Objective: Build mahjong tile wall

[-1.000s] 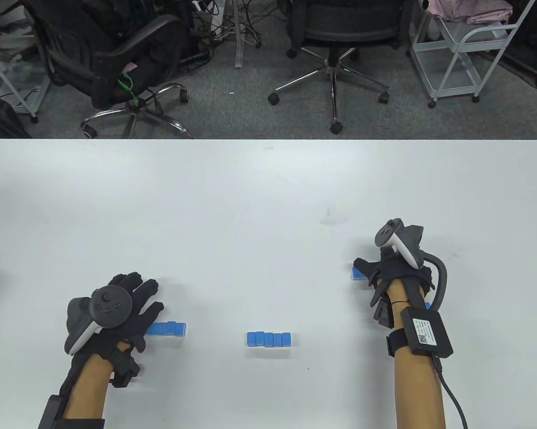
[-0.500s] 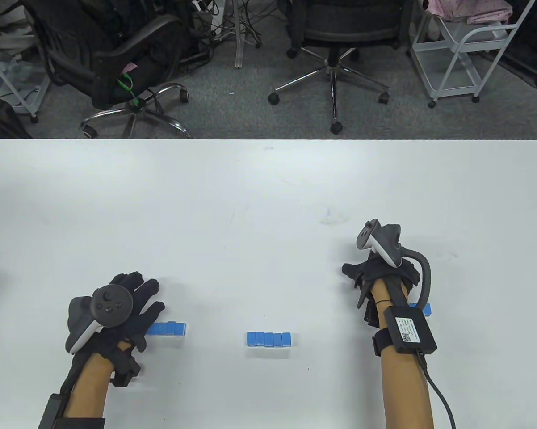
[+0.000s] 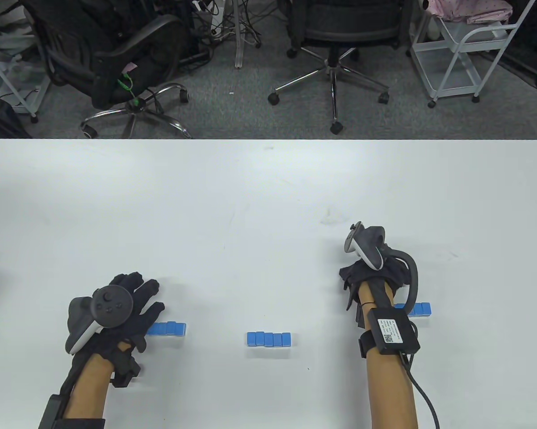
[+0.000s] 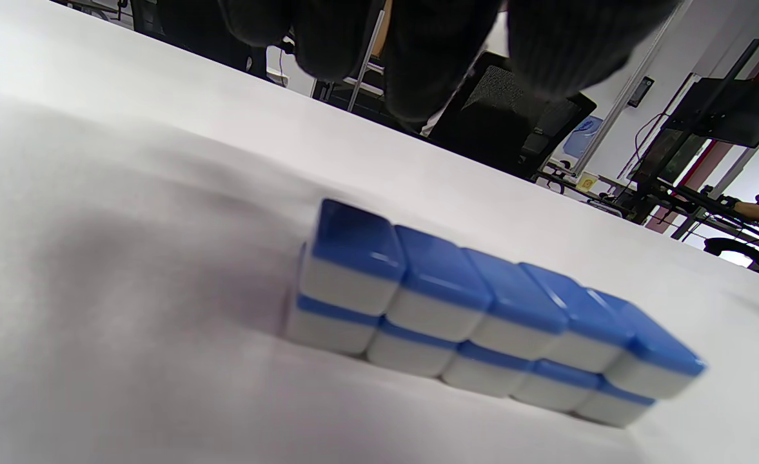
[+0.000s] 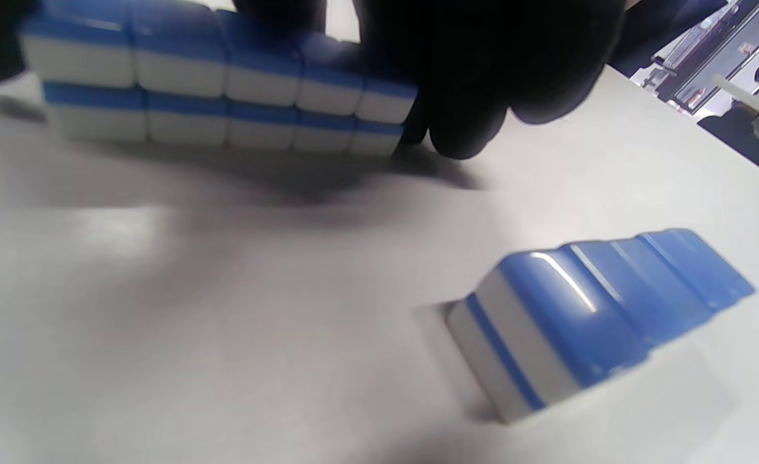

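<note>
Blue-backed mahjong tiles stand in short two-high rows on the white table [image 3: 250, 201]. One row [image 3: 168, 328] lies just right of my left hand [image 3: 134, 299], whose fingers are spread flat; the left wrist view shows this row [image 4: 482, 309] below the fingertips [image 4: 424, 58], apart from them. A second row [image 3: 268, 338] sits at the front centre. My right hand [image 3: 362, 275] grips a two-high row [image 5: 224, 84] by its ends; the hand hides that row in the table view. Another row [image 3: 416, 309] lies beside my right wrist, and shows up close as a stack [image 5: 585, 309].
Beyond the table's far edge stand two office chairs [image 3: 340, 27] and a white wire trolley [image 3: 465, 53] on grey carpet. A cable [image 3: 425, 397] trails from the box strapped to my right forearm.
My right hand has slid left and slightly nearer with its row of tiles, which is now hidden under the hand. The left hand and the other rows have not moved.
</note>
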Available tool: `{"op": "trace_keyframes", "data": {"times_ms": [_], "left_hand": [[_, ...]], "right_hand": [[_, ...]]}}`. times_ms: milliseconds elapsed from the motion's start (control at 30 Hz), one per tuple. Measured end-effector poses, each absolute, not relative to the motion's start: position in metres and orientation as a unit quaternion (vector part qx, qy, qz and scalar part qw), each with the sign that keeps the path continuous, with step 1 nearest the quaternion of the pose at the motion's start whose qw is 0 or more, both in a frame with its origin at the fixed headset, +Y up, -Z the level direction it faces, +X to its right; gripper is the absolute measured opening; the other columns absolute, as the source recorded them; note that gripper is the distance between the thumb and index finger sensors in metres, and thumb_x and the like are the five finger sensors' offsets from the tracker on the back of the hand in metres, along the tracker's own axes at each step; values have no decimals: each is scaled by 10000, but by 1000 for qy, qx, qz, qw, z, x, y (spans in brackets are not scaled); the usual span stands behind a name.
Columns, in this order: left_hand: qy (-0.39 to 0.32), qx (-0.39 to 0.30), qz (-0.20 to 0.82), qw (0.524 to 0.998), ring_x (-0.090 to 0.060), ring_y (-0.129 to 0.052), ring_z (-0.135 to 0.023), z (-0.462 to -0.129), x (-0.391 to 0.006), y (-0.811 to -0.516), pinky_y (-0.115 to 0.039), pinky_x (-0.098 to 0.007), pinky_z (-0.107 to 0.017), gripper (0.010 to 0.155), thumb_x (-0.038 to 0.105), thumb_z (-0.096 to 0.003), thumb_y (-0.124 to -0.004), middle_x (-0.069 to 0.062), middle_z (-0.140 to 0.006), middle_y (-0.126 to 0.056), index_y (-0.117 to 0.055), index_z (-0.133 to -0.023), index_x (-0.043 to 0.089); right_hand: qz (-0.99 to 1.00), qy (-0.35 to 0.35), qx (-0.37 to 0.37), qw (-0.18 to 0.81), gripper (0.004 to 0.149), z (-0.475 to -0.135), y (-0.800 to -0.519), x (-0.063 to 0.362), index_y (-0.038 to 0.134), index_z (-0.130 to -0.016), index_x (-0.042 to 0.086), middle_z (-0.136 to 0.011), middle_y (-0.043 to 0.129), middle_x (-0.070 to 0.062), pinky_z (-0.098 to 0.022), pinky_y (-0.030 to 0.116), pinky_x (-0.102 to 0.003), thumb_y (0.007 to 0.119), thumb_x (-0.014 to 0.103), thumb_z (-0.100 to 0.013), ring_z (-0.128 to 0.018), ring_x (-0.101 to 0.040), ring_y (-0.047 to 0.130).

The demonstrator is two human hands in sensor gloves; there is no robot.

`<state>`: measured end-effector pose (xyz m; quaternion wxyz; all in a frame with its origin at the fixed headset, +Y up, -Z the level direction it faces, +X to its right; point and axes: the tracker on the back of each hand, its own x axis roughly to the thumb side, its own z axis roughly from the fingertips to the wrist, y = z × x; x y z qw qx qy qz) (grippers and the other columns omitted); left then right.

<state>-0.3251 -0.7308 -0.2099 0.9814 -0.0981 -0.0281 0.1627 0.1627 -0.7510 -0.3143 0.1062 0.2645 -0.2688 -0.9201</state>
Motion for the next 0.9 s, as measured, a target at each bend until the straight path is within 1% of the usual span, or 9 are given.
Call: {"op": "trace_keyframes", "data": {"times_ms": [133, 267, 367, 433, 667, 767, 900], "left_hand": [[-29, -98, 163, 981, -360, -316, -1129, -210, -325, -731, -251, -713, -758, 634, 583, -497, -665, -35, -1205, -407, -612, -1080, 339], [-29, -98, 162, 981, -359, -318, -1129, -209, -325, -731, -252, -713, -758, 635, 583, -497, -665, -35, -1204, -408, -611, -1081, 339], [-28, -97, 163, 981, -359, -318, -1128, -207, -326, -731, -252, -713, -758, 634, 582, -497, -665, -36, -1204, -407, -611, -1080, 339], [-27, -97, 165, 981, -358, -318, -1128, -207, -326, -731, -252, -713, -758, 635, 583, -497, -665, -36, -1204, -406, -611, -1080, 338], [-25, -96, 170, 980, -359, -317, -1128, -209, -327, -731, -251, -713, -758, 635, 583, -496, -666, -36, -1204, -407, -611, -1080, 339], [-24, -98, 171, 980, -359, -316, -1129, -210, -327, -731, -250, -713, -758, 635, 583, -497, -664, -36, -1205, -405, -612, -1081, 338], [-23, -101, 172, 980, -356, -315, -1130, -212, -328, -731, -249, -713, -759, 635, 584, -497, -664, -35, -1206, -404, -609, -1081, 341]], "right_hand": [[-925, -276, 222, 138, 964, -311, -752, 129, 481, -1008, 217, -994, 707, -241, -677, 643, -624, 687, 800, -268, -891, -475, 774], [-940, -255, 173, 145, 960, -304, -747, 77, 483, -1004, 211, -984, 714, -249, -665, 653, -627, 689, 799, -274, -874, -483, 787], [-947, -237, 157, 147, 952, -303, -742, 44, 497, -1001, 222, -974, 734, -242, -657, 666, -624, 683, 805, -271, -859, -479, 808], [-949, -230, 161, 140, 951, -308, -739, 32, 502, -1000, 229, -978, 732, -239, -661, 660, -625, 689, 804, -267, -862, -482, 805], [-937, -245, 210, 131, 962, -339, -729, 19, 491, -997, 233, -984, 723, -220, -674, 653, -619, 685, 816, -256, -879, -471, 792], [-936, -241, 222, 129, 961, -344, -723, 18, 488, -997, 236, -979, 730, -215, -674, 655, -617, 678, 820, -257, -879, -467, 795], [-935, -244, 222, 131, 960, -342, -720, 19, 482, -1000, 234, -981, 726, -214, -676, 652, -617, 672, 819, -262, -883, -465, 791]]}}
